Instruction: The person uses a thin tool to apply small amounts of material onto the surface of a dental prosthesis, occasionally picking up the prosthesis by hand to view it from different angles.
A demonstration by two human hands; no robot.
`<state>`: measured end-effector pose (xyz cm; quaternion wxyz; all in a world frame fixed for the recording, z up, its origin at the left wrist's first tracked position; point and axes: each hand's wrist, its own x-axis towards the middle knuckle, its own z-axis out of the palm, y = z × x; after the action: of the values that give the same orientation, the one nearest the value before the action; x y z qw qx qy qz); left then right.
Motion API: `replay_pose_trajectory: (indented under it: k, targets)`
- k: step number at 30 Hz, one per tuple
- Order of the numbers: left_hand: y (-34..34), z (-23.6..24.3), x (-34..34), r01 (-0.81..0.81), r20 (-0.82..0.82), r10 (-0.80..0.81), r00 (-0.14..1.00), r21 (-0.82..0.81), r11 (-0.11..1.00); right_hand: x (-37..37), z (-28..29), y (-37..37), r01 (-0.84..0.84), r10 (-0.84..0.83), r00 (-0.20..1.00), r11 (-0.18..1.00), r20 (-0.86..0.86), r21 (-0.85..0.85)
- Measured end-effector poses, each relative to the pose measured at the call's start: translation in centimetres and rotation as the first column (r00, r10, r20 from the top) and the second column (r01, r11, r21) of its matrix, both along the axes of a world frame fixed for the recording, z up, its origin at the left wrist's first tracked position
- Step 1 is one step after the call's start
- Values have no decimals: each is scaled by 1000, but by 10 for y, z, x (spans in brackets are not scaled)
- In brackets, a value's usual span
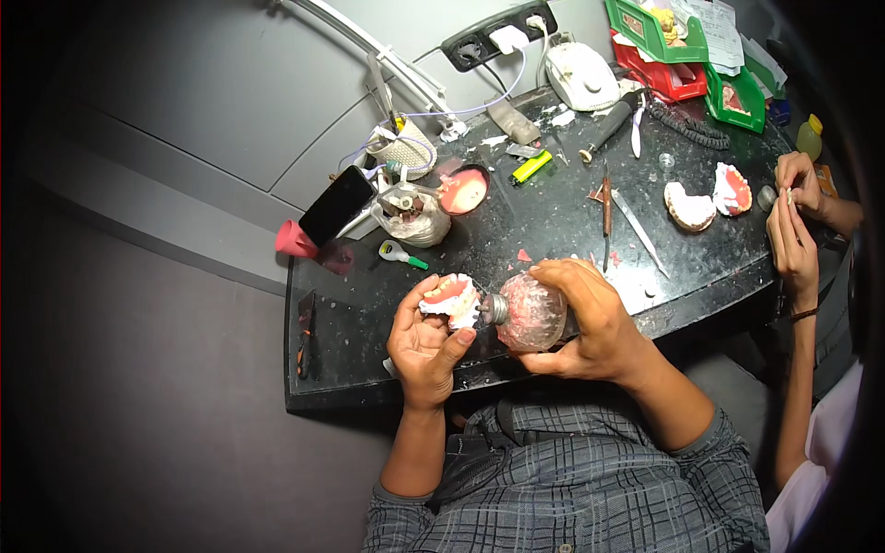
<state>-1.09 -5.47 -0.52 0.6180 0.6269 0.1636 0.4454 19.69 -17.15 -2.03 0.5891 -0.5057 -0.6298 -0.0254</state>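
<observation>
In my left hand (424,358) rests a dental cast (461,314) of white plaster with pink wax and a row of teeth. The fingers cup it from below and the thumb lies along its lower edge. My right hand (597,318) grips a faceted glass spirit lamp (533,316) speckled with pink wax. The lamp is tipped on its side, its metal neck (496,309) pointing left at the cast, close to it. Whether a flame burns there I cannot tell. Both things are held above the table's front edge.
On the black table (350,355) lie a wax knife (607,207), a slim metal blade (641,235), a yellow lighter (531,167) and a handpiece (613,126). Two more dental casts (690,206) sit at right, near a co-worker's hands (795,221). A phone (337,205) leans at left.
</observation>
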Motion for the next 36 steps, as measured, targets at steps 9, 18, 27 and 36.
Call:
replay_pose_trajectory:
  k: [9, 18, 27, 36]
  targets:
    - [-2, 5, 5, -31, -43, 34, 998, 74, 997, 2, -5, -1, -40, 41, 999, 998, 35, -44]
    - [0, 7, 0, -41, -70, 53, 996, 161, 986, 3, -4, -2, -45, 49, 997, 996, 53, -71]
    - [2, 4, -2, -45, -74, 65, 995, 246, 968, 3, -1, -2, -70, 75, 996, 994, 54, -79]
    - [5, -1, -7, -118, -158, 208, 965, 447, 887, 3, -4, -3, -45, 47, 998, 998, 38, -52]
